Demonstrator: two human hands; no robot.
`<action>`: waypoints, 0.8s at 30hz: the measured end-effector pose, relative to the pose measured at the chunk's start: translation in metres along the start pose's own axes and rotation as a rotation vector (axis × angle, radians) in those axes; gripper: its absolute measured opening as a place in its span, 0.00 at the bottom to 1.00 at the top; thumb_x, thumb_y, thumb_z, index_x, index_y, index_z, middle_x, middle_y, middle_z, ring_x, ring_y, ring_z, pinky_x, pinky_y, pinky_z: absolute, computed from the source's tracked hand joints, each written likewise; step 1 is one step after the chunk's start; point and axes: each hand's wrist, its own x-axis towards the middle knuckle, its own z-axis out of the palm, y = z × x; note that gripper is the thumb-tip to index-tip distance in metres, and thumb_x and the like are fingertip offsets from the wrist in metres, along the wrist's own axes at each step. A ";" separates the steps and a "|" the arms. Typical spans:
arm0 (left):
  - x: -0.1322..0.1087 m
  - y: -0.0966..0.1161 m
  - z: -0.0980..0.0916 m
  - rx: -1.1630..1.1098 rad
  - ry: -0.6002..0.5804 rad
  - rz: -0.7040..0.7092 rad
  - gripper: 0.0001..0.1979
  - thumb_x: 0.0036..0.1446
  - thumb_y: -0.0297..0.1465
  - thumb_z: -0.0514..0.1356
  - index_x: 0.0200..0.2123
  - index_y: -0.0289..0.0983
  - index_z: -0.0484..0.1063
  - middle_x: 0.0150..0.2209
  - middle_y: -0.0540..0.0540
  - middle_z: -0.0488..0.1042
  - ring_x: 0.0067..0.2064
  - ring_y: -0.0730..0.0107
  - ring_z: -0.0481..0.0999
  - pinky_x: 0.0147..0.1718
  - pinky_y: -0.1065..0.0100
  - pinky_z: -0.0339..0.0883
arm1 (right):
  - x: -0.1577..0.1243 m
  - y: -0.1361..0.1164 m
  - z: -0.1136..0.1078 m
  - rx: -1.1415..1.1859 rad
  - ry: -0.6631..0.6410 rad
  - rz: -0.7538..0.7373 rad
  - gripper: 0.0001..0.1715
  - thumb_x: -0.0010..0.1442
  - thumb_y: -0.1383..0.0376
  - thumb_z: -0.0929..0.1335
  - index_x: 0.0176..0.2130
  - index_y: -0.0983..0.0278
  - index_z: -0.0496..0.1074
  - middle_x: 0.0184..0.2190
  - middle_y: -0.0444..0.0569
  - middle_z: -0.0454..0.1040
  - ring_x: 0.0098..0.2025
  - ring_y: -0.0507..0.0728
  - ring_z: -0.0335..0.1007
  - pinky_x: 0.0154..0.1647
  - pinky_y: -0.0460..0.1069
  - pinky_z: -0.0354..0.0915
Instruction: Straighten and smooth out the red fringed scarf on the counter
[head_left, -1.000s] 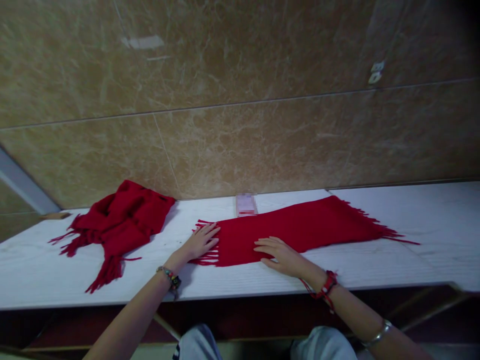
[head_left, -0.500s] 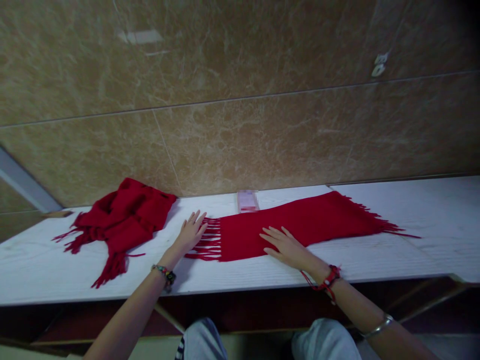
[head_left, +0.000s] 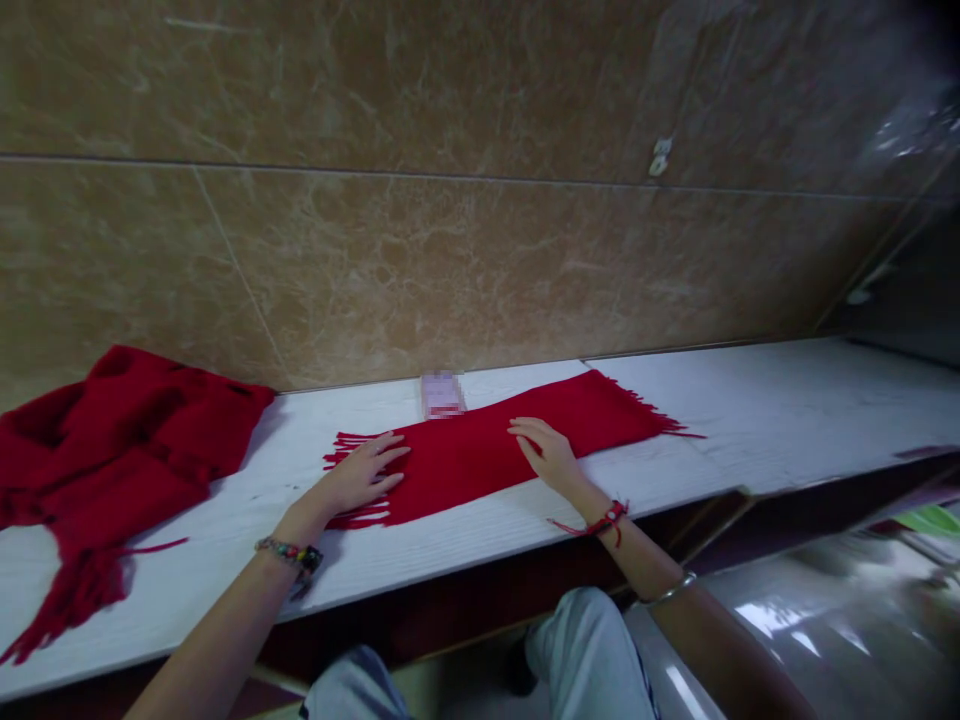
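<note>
A red fringed scarf [head_left: 465, 452] lies stretched out on the white table, with tassels at both ends. My left hand [head_left: 365, 472] rests palm down over its left end, fingers apart, covering part of the fringe. Near the scarf's middle, along the front side, my right hand [head_left: 546, 450] lies on the cloth with its fingers extended and slightly bent. Neither hand grips anything. A second red scarf [head_left: 150, 430] sits in a crumpled heap to the left, its tassels hanging toward the table's front edge.
The white table [head_left: 757, 410] runs along a brown marbled wall [head_left: 450, 270]. A small pinkish packet [head_left: 442, 395], partly blurred out, lies against the wall behind the scarf. A socket [head_left: 660, 157] is on the wall. Open shelf space shows under the tabletop.
The view has turned to the right. My left hand has shifted from the fringe onto the scarf's left end, and my right hand has slid rightward along the cloth.
</note>
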 end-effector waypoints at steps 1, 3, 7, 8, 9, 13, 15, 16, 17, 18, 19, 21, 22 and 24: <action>0.001 0.006 -0.003 -0.005 0.029 0.028 0.21 0.58 0.38 0.49 0.52 0.36 0.62 0.56 0.41 0.59 0.57 0.62 0.57 0.55 0.60 0.52 | -0.002 0.005 -0.006 -0.012 -0.009 -0.008 0.16 0.59 0.67 0.57 0.41 0.63 0.71 0.43 0.51 0.71 0.48 0.55 0.64 0.51 0.52 0.61; 0.004 0.022 -0.008 -0.016 0.057 0.096 0.20 0.57 0.37 0.50 0.50 0.36 0.64 0.52 0.41 0.64 0.53 0.63 0.62 0.53 0.61 0.56 | -0.007 0.014 -0.020 -0.040 -0.044 -0.048 0.15 0.58 0.68 0.59 0.41 0.63 0.71 0.41 0.51 0.72 0.46 0.55 0.65 0.49 0.53 0.62; 0.008 0.054 -0.013 -0.006 -0.035 0.234 0.22 0.53 0.38 0.55 0.51 0.40 0.63 0.49 0.43 0.66 0.48 0.63 0.66 0.47 0.63 0.61 | -0.024 0.028 -0.050 -0.139 -0.222 -0.210 0.16 0.55 0.70 0.62 0.44 0.64 0.70 0.42 0.52 0.71 0.48 0.56 0.64 0.49 0.55 0.63; 0.009 0.058 -0.013 0.002 -0.057 0.250 0.22 0.52 0.36 0.55 0.52 0.41 0.62 0.49 0.43 0.66 0.47 0.63 0.67 0.46 0.64 0.62 | -0.028 0.030 -0.055 -0.178 -0.269 -0.245 0.17 0.55 0.71 0.62 0.45 0.63 0.69 0.43 0.52 0.71 0.49 0.57 0.63 0.50 0.56 0.62; 0.009 0.060 -0.012 0.009 -0.068 0.256 0.22 0.52 0.33 0.54 0.52 0.41 0.62 0.49 0.43 0.66 0.47 0.64 0.68 0.45 0.65 0.62 | -0.031 0.031 -0.060 -0.222 -0.302 -0.274 0.19 0.54 0.72 0.62 0.47 0.64 0.68 0.44 0.52 0.70 0.50 0.57 0.62 0.51 0.56 0.61; 0.007 0.056 -0.008 0.044 -0.069 0.240 0.26 0.49 0.24 0.52 0.54 0.42 0.60 0.49 0.45 0.67 0.46 0.67 0.69 0.43 0.69 0.64 | -0.035 0.038 -0.061 -0.413 -0.324 -0.393 0.19 0.55 0.74 0.62 0.46 0.65 0.69 0.44 0.53 0.70 0.49 0.57 0.63 0.51 0.56 0.61; 0.006 0.053 -0.007 0.074 -0.076 0.227 0.28 0.47 0.21 0.51 0.53 0.43 0.61 0.49 0.45 0.67 0.46 0.67 0.69 0.43 0.69 0.64 | -0.033 0.041 -0.056 -0.496 -0.308 -0.473 0.16 0.56 0.73 0.61 0.44 0.66 0.70 0.42 0.54 0.71 0.46 0.57 0.65 0.49 0.55 0.62; 0.006 0.053 -0.007 0.091 -0.077 0.220 0.27 0.47 0.21 0.51 0.53 0.42 0.61 0.48 0.45 0.68 0.45 0.67 0.69 0.43 0.69 0.64 | -0.031 0.041 -0.053 -0.529 -0.308 -0.514 0.15 0.57 0.73 0.61 0.43 0.67 0.70 0.40 0.54 0.72 0.44 0.56 0.66 0.47 0.54 0.63; 0.006 0.053 -0.007 0.107 -0.076 0.215 0.27 0.47 0.20 0.51 0.52 0.42 0.62 0.47 0.45 0.68 0.45 0.67 0.70 0.42 0.69 0.65 | -0.029 0.042 -0.051 -0.556 -0.312 -0.551 0.13 0.58 0.73 0.61 0.42 0.67 0.71 0.39 0.54 0.72 0.42 0.56 0.66 0.46 0.53 0.63; 0.006 0.053 -0.007 0.124 -0.071 0.212 0.26 0.48 0.21 0.51 0.52 0.41 0.63 0.46 0.44 0.69 0.44 0.67 0.70 0.42 0.69 0.65 | -0.027 0.041 -0.050 -0.578 -0.324 -0.583 0.12 0.58 0.72 0.61 0.41 0.68 0.71 0.37 0.53 0.73 0.41 0.56 0.67 0.44 0.53 0.64; 0.007 0.054 -0.007 0.141 -0.063 0.214 0.24 0.50 0.22 0.51 0.51 0.40 0.63 0.45 0.43 0.70 0.43 0.67 0.71 0.41 0.68 0.65 | -0.025 0.041 -0.048 -0.595 -0.341 -0.608 0.11 0.58 0.72 0.61 0.40 0.68 0.71 0.35 0.53 0.73 0.39 0.55 0.67 0.43 0.52 0.64; 0.008 0.056 -0.006 0.186 -0.044 0.225 0.21 0.52 0.25 0.52 0.51 0.38 0.64 0.44 0.42 0.71 0.42 0.66 0.71 0.39 0.68 0.66 | -0.023 0.039 -0.048 -0.622 -0.364 -0.631 0.10 0.59 0.71 0.61 0.39 0.68 0.71 0.33 0.52 0.72 0.37 0.55 0.66 0.40 0.51 0.64; 0.009 0.056 -0.005 0.214 -0.030 0.235 0.19 0.53 0.26 0.52 0.50 0.38 0.65 0.43 0.42 0.71 0.41 0.66 0.71 0.39 0.67 0.66 | -0.022 0.039 -0.048 -0.633 -0.366 -0.634 0.10 0.59 0.71 0.61 0.38 0.68 0.71 0.31 0.51 0.72 0.36 0.55 0.66 0.39 0.51 0.63; 0.009 0.055 -0.004 0.264 0.004 0.258 0.16 0.55 0.26 0.51 0.48 0.37 0.67 0.42 0.41 0.72 0.40 0.65 0.72 0.37 0.67 0.66 | -0.023 0.040 -0.048 -0.646 -0.346 -0.631 0.11 0.60 0.72 0.60 0.39 0.69 0.70 0.30 0.52 0.72 0.35 0.55 0.66 0.37 0.51 0.63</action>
